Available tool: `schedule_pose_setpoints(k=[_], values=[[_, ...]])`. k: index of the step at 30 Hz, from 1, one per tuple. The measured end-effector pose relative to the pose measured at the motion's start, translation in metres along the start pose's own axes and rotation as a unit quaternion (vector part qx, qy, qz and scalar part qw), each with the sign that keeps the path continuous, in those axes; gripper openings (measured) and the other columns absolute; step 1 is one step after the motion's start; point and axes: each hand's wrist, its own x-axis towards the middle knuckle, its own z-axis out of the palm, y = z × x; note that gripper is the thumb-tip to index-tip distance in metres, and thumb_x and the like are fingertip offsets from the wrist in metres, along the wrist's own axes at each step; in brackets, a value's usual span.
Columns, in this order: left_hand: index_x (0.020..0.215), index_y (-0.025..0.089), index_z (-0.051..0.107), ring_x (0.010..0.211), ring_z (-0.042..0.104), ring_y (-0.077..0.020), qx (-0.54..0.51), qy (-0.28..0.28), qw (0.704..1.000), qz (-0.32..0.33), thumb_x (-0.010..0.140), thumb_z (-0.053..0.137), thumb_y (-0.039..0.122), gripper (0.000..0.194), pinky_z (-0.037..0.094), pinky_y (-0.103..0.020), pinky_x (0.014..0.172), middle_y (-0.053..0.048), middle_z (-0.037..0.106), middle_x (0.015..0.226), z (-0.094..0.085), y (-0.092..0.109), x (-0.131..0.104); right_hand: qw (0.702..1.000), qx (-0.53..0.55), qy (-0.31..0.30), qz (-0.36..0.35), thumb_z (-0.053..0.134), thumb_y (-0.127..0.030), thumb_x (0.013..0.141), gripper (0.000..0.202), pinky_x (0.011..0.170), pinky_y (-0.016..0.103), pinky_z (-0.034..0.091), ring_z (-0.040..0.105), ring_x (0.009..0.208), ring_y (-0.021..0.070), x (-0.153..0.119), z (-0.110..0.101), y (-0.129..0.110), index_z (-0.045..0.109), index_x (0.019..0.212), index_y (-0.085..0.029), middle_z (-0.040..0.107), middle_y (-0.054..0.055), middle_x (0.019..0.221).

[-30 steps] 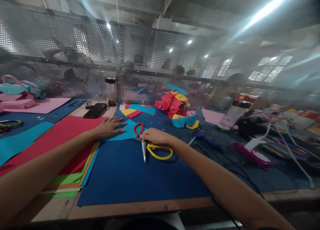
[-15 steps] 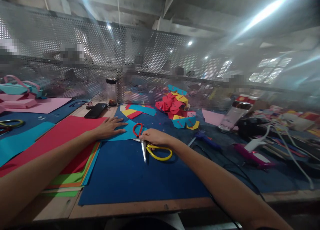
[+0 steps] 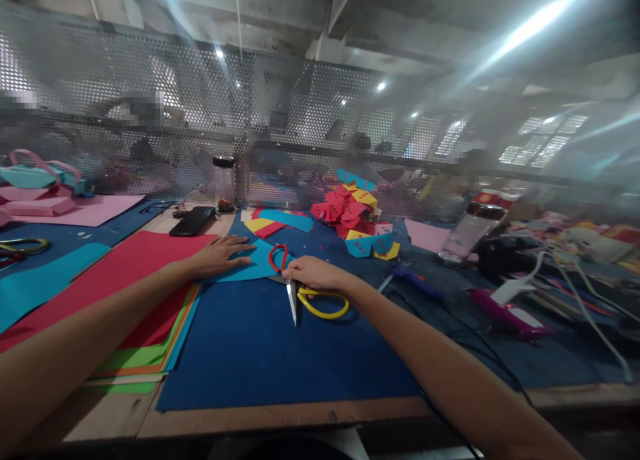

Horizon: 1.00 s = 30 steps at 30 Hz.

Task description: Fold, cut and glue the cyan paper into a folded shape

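My left hand [image 3: 223, 255] lies flat with fingers spread, its fingertips on a light blue sheet [image 3: 260, 260] and its heel over the red sheet [image 3: 150, 253]. My right hand [image 3: 313, 273] is closed around the middle of a pair of scissors [image 3: 291, 303], just right of the light blue sheet. One scissor handle is a red loop, the other a yellow loop. The handles are spread wide apart, and one blade points toward me over the dark blue mat [image 3: 250, 360]. The other blade is mostly hidden.
Behind my hands stand a pile of red, yellow and blue cut pieces [image 3: 350, 213] and some loose strips [image 3: 285, 220]. A black phone [image 3: 193, 221] and a jar [image 3: 224, 183] are at back left. To the right lie a blue glue gun [image 3: 415, 282], cables and a bottle [image 3: 470, 233].
My right hand has shifted slightly to the right with the scissors. The blade that lay over the light blue sheet's edge now shows less. My left hand stays in place.
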Motion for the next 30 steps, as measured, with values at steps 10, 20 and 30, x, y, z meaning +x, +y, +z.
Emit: schedule_pose_setpoints(k=[10,20,30], values=[[0.154,0.036,0.043,0.151,0.031,-0.0332,0.001,-0.005,1.000,0.012,0.094,0.034,0.078,0.074,0.022,-0.053,0.121,-0.005,0.035,0.165,-0.0037,-0.0023,-0.0022,1.000,-0.002,-0.013,-0.022,0.049,-0.039,0.099,0.033,0.055,0.023,0.027,0.041,0.053,0.0100,0.0088,0.0024,0.0009,0.057,0.075,-0.018,0.049,-0.004,0.059],[0.153,0.036,0.044,0.151,0.030,-0.0338,0.000,-0.004,1.000,0.008,0.094,0.035,0.078,0.073,0.022,-0.053,0.121,-0.005,0.035,0.166,-0.0023,-0.0041,-0.0012,1.000,0.005,-0.018,-0.024,0.049,-0.040,0.098,0.033,0.055,0.023,0.028,0.042,0.053,0.0098,0.0063,0.0002,-0.0001,0.053,0.073,-0.019,0.048,-0.005,0.060],[0.152,0.038,0.045,0.151,0.030,-0.0329,-0.004,0.004,1.000,0.011,0.094,0.036,0.079,0.072,0.022,-0.052,0.121,-0.003,0.036,0.165,0.0017,-0.0085,0.0001,1.000,0.002,-0.018,-0.025,0.051,-0.037,0.097,0.033,0.057,0.024,0.026,0.042,0.056,0.0103,0.0045,-0.0005,-0.0030,0.051,0.069,-0.018,0.045,-0.004,0.060]])
